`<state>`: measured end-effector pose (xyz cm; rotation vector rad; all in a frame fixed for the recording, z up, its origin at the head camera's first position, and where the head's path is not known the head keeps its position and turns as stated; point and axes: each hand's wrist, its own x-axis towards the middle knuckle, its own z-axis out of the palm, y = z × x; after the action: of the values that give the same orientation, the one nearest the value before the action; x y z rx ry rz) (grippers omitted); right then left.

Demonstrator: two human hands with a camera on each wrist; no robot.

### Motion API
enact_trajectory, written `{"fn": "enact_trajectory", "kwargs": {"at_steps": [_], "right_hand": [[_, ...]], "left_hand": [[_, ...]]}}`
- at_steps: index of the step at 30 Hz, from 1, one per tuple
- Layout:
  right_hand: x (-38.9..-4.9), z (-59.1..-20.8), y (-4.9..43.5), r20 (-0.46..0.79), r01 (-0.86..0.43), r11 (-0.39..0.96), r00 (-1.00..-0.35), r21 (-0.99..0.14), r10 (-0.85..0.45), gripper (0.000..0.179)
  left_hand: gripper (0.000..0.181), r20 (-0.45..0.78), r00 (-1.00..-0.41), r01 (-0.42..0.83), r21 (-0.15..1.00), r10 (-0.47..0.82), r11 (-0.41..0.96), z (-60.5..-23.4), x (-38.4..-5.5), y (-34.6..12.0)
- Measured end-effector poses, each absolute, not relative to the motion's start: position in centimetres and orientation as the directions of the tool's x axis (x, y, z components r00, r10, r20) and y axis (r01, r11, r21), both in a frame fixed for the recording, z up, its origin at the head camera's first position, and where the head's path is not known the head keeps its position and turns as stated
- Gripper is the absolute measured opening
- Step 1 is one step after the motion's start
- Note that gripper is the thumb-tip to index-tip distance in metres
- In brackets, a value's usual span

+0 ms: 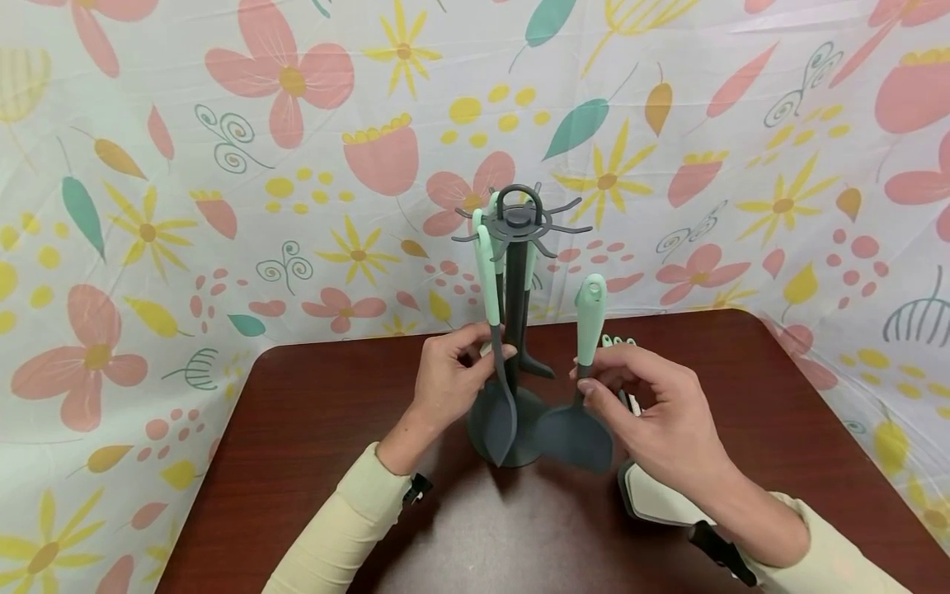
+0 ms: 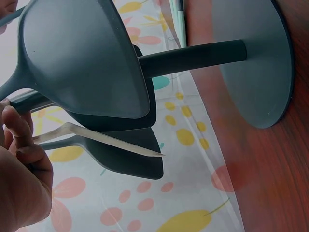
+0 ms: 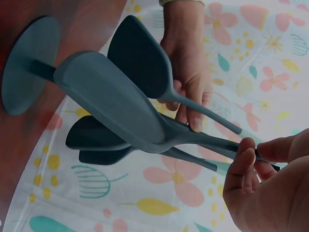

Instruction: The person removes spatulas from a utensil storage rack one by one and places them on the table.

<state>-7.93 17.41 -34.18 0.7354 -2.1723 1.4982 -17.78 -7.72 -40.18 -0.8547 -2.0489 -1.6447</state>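
Note:
A dark utensil stand (image 1: 517, 221) with a ring of hooks on top and a round base holds several grey utensils with mint handles. My left hand (image 1: 453, 375) grips the stand's pole (image 2: 203, 57) with thumb and fingers. In front of that hand hangs a grey turner (image 1: 499, 421), seen nearly edge-on. My right hand (image 1: 668, 404) pinches the neck of a wide grey spatula (image 1: 575, 437), its mint handle up and its head down. This spatula (image 3: 108, 94) stands just right of the stand, its handle top below the hooks. Other hanging heads (image 3: 94, 133) show behind it.
Behind and under my right hand lie a pale, dark-edged thing (image 1: 660, 495) and several small mint handle ends (image 1: 618, 340), partly hidden. The brown table (image 1: 312, 429) meets a flowered cloth (image 1: 356, 198) at its back edge.

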Motion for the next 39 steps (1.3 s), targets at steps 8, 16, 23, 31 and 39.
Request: {"fn": "enact_trajectory", "kwargs": {"at_steps": [8, 16, 23, 31, 39], "right_hand": [[-7.8, -34.2, 19.1, 0.556, -0.571, 0.283, -0.820, -0.771, -0.137, 0.032], [-8.0, -34.2, 20.9, 0.510, -0.485, 0.398, -0.859, -0.779, -0.049, 0.027], [-8.4, -34.4, 22.2, 0.506, -0.464, 0.438, -0.862, -0.770, -0.025, 0.025], [-8.7, -34.8, 22.9, 0.461, -0.417, 0.428, -0.888, -0.802, -0.002, 0.024], [-8.9, -35.4, 24.0, 0.411, -0.362, 0.442, -0.912, -0.821, 0.016, 0.021]], "left_hand": [[0.020, 0.640, -0.733, 0.676, 0.723, 0.231, 0.142, -40.3, -18.0, -7.6], [0.020, 0.644, -0.729, 0.681, 0.718, 0.233, 0.147, -40.2, -18.1, -7.6], [0.020, 0.634, -0.739, 0.670, 0.728, 0.229, 0.148, -40.2, -17.9, -7.6], [0.020, 0.631, -0.744, 0.665, 0.732, 0.220, 0.147, -40.4, -17.9, -7.7], [0.021, 0.632, -0.745, 0.664, 0.735, 0.214, 0.140, -40.2, -17.8, -7.6]]}}
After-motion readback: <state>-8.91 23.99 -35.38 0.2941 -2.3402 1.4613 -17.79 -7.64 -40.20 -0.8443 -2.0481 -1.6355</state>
